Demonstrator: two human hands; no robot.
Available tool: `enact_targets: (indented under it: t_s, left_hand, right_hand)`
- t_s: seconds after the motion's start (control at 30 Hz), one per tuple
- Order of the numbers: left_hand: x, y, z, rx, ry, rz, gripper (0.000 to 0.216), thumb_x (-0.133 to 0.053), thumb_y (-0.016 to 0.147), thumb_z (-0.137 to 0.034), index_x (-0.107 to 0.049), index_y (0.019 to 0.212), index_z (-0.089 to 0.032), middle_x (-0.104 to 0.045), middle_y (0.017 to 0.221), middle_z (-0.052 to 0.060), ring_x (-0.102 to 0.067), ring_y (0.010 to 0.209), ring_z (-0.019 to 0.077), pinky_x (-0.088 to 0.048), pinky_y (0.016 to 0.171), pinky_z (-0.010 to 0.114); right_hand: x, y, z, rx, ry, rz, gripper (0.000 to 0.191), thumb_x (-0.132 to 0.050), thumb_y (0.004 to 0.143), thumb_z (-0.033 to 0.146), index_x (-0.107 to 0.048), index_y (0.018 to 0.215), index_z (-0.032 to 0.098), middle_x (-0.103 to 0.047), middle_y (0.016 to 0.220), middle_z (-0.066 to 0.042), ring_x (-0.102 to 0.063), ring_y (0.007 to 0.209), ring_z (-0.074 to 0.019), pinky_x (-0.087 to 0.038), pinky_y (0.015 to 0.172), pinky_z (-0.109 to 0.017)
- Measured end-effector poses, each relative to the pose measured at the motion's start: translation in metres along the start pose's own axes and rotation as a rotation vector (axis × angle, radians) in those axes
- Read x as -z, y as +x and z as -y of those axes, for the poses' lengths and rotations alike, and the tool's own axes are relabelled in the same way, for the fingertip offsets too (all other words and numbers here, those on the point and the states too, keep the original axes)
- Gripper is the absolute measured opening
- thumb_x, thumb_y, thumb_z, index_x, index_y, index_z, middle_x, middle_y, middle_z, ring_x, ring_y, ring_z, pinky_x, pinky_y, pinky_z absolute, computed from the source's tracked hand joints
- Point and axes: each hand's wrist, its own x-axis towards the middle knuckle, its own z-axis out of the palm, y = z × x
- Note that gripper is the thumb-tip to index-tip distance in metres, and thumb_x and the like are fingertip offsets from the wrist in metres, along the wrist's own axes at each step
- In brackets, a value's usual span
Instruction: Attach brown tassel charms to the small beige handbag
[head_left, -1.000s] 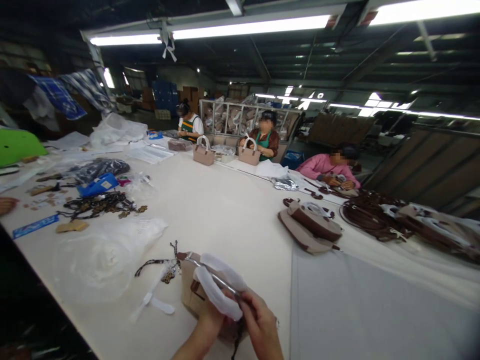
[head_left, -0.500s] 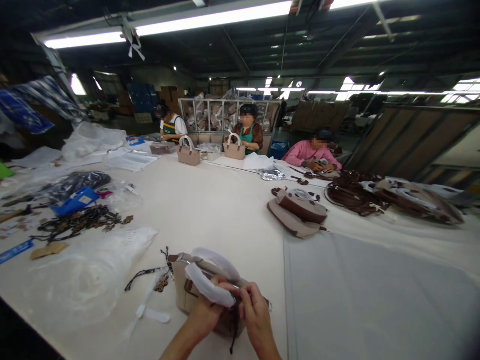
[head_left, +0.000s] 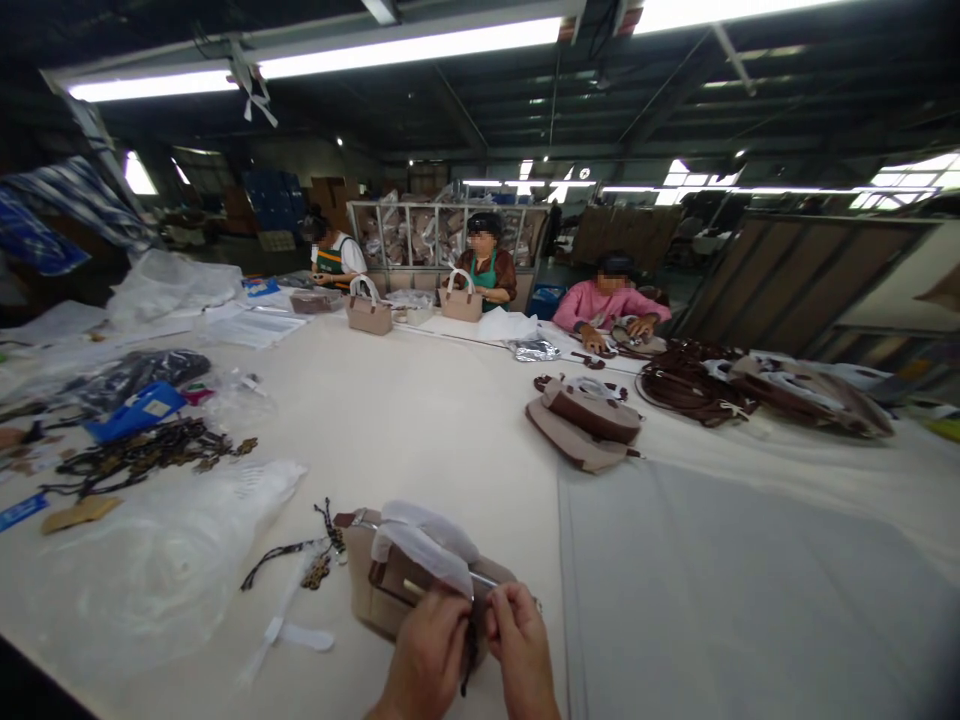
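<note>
A small tan handbag (head_left: 379,590) lies on the white table (head_left: 420,420) close to me, its handles wrapped in white foam (head_left: 420,545). My left hand (head_left: 427,655) is closed on the bag's near side, beside a gold metal bar. My right hand (head_left: 521,650) pinches the bag's edge next to it, fingers curled. A dark cord hangs between both hands. A braided dark strap with a charm (head_left: 311,555) lies just left of the bag.
Clear plastic bags (head_left: 157,560) and dark straps (head_left: 142,455) lie at left. Stacked tan and brown bags (head_left: 585,425) sit mid-table, brown straps (head_left: 686,380) beyond. A grey cloth (head_left: 735,590) covers the right. Three other people work at the far end.
The view has swung right and down a little. My hands have drawn closer together on the bag, and the foam-wrapped handles have dropped lower against it.
</note>
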Motion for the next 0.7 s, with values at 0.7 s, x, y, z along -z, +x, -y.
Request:
enact_targets:
  t_s: [0.7]
  left_hand:
    - [0.008, -0.006, -0.003, 0.332, -0.589, 0.154, 0.01, -0.061, 0.071, -0.023, -0.069, 0.072, -0.017, -0.059, 0.07, 0.001, -0.054, 0.063, 0.0158, -0.042, 0.06, 0.026]
  right_hand:
    - [0.016, 0.006, 0.023, -0.117, 0.464, 0.075, 0.038, -0.086, 0.062, 0.047, -0.061, 0.072, 0.02, -0.058, 0.064, 0.006, -0.052, 0.053, -0.0065, -0.04, 0.045, -0.016]
